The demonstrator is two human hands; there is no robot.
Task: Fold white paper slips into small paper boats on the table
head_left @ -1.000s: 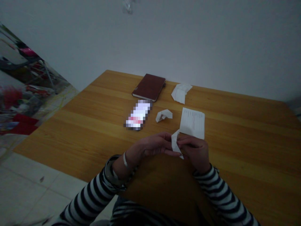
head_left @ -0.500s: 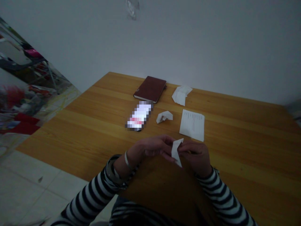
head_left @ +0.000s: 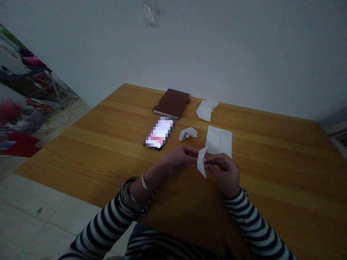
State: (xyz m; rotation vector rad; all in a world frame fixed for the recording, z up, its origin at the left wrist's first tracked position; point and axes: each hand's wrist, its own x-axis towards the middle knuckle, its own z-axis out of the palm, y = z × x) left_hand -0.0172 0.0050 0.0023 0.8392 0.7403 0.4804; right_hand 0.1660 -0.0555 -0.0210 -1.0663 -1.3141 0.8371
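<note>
We pinch a folded paper [head_left: 201,161] with left fingers [head_left: 192,151] and right fingers [head_left: 214,157], nearly closed; another folded piece [head_left: 191,131] looks done, the printed sheet [head_left: 219,140] still unfolded.

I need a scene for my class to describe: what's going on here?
A person's left hand and right hand hold a small folded white paper between them, above a wooden table. Just beyond lie some printed paper and another folded piece. A phone lies ahead to the left. Near the table's far edge are a dark red notebook and some fanned white papers.
</note>
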